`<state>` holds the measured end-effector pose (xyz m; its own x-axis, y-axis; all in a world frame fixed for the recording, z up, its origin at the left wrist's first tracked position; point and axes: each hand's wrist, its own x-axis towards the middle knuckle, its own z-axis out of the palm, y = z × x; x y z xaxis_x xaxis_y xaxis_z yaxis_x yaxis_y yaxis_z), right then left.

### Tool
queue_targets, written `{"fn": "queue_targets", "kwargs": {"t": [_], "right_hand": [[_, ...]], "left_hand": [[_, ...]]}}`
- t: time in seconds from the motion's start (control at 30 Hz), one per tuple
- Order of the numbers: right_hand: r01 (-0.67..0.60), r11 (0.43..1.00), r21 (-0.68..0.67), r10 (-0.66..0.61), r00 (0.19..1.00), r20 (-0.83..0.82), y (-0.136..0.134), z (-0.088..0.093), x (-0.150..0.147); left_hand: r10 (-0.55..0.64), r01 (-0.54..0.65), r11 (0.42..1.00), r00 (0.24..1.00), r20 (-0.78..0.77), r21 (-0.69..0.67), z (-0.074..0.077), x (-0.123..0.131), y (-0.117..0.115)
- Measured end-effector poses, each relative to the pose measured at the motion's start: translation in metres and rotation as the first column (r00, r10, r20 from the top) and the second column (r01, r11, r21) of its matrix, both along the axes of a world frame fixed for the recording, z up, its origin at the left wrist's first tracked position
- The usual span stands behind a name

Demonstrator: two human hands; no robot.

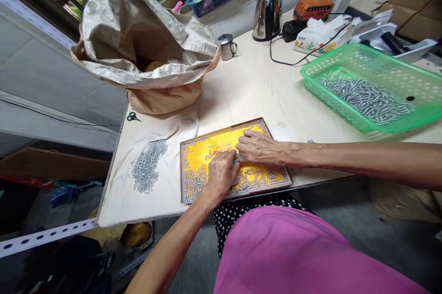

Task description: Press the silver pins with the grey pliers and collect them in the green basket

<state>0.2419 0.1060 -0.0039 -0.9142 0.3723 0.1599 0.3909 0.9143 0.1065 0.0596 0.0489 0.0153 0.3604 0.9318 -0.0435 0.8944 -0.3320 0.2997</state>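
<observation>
A shallow tray with a yellow bottom lies at the table's front edge, small silvery metal pins scattered in it, most along its near side. Over the tray's middle, my left hand is closed, its fingertips pressed together. My right hand is curled beside it, with the two hands touching or nearly so. A small bluish-grey piece shows between them, mostly covered by the fingers, and its kind cannot be made out. Left of the tray, a heap of similar pins rests on a white cloth.
A green plastic basket holding many pins stands at the right. Behind the tray are a large open woven sack, a steel mug and an electric kettle. Green-handled scissors lie near the left edge. A cable crosses the back.
</observation>
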Motion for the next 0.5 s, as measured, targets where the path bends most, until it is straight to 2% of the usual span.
{"fn": "queue_targets", "kwargs": {"t": [0.07, 0.17, 0.27, 0.37, 0.43, 0.5], "right_hand": [[0.037, 0.999, 0.012, -0.037, 0.999, -0.005, -0.001, 0.001, 0.003], [0.103, 0.988, 0.118, -0.093, 0.991, -0.093, -0.004, 0.006, 0.010], [0.060, 0.977, 0.203, -0.023, 0.984, -0.179, -0.004, 0.007, 0.017], [-0.026, 0.978, 0.207, 0.068, 0.978, -0.196, -0.002, 0.003, 0.024], [-0.053, 0.978, 0.202, 0.094, 0.975, -0.200, -0.002, 0.000, 0.026], [-0.058, 0.981, 0.186, 0.098, 0.973, -0.211, -0.005, -0.002, 0.027]], "left_hand": [[0.022, -0.022, 1.000, 0.999, 0.032, 0.004, -0.002, -0.001, 0.003], [0.078, -0.077, 0.997, 0.992, 0.094, -0.016, -0.001, -0.002, 0.007], [0.152, -0.139, 0.985, 0.979, 0.135, -0.102, 0.006, -0.003, 0.012], [0.217, -0.182, 0.966, 0.957, 0.193, -0.182, 0.014, -0.007, 0.019], [0.261, -0.201, 0.955, 0.919, 0.296, -0.218, 0.017, -0.009, 0.026], [0.331, -0.247, 0.940, 0.832, 0.445, -0.237, 0.018, -0.011, 0.035]]}}
